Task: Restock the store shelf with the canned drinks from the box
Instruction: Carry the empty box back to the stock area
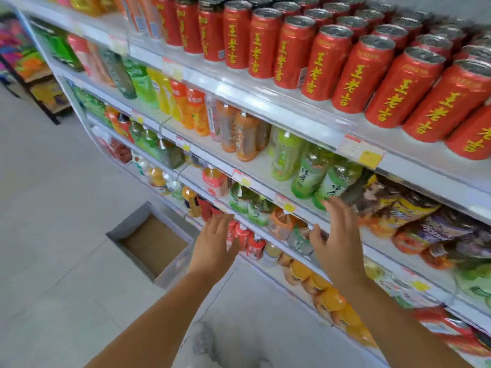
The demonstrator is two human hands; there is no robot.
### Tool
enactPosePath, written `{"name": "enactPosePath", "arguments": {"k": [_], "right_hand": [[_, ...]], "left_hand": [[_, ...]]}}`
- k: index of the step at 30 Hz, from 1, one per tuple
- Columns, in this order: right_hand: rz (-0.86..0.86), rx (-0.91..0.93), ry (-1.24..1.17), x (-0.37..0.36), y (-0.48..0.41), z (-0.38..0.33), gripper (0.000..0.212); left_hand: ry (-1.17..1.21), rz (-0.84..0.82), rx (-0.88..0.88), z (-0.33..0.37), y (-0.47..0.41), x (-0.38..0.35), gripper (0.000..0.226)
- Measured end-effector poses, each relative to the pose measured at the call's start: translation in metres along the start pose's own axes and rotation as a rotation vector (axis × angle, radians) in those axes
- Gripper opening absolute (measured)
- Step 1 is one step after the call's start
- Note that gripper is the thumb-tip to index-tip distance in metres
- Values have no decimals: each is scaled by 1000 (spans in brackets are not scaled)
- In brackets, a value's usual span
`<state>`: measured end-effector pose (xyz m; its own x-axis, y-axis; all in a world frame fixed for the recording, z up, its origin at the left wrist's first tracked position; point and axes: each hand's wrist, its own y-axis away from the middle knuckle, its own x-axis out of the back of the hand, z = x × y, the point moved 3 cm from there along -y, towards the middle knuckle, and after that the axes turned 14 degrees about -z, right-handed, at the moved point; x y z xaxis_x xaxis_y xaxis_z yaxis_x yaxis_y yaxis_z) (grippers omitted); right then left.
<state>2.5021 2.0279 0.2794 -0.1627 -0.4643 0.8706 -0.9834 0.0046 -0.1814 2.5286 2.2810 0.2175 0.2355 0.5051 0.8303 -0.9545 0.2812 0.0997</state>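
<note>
Fingers straight on left hand (212,247), splayed on right hand (338,236) — both hold nothing.

Both bare forearms are reaching forward from the bottom edge, the left slanting toward one o'clock and the right toward eleven. The left hand (212,245) is showing its back with fingers loosely extended. The right hand (337,235) is holding its fingers straight with the thumb spread toward nine o'clock.

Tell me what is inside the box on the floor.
Inside the box only its bare brown bottom shows, with nothing lying on it. A strip of the bottom along the wall nearest the camera is covered by that wall.
</note>
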Motion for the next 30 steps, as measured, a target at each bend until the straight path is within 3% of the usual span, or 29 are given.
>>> {"name": "enactPosePath", "arguments": {"k": [7, 12, 15, 21, 30], "right_hand": [[-481, 32, 42, -152, -39, -56, 49], [-789, -19, 71, -266, -78, -100, 49], [-863, -15, 114, -327, -107, -132, 41], [-1023, -40, 98, -440, -173, -193, 50], [-1269, 6, 198, -665, -264, -185, 54]], "left_hand": [[128, -101, 515, -175, 55, 1, 50], [200, -111, 736, -294, 81, 22, 54], [248, -107, 853, -355, 85, 33, 53], [362, -120, 1024, -446, 58, 29, 56], [621, -9, 1292, -579, -27, -69, 59]]}}
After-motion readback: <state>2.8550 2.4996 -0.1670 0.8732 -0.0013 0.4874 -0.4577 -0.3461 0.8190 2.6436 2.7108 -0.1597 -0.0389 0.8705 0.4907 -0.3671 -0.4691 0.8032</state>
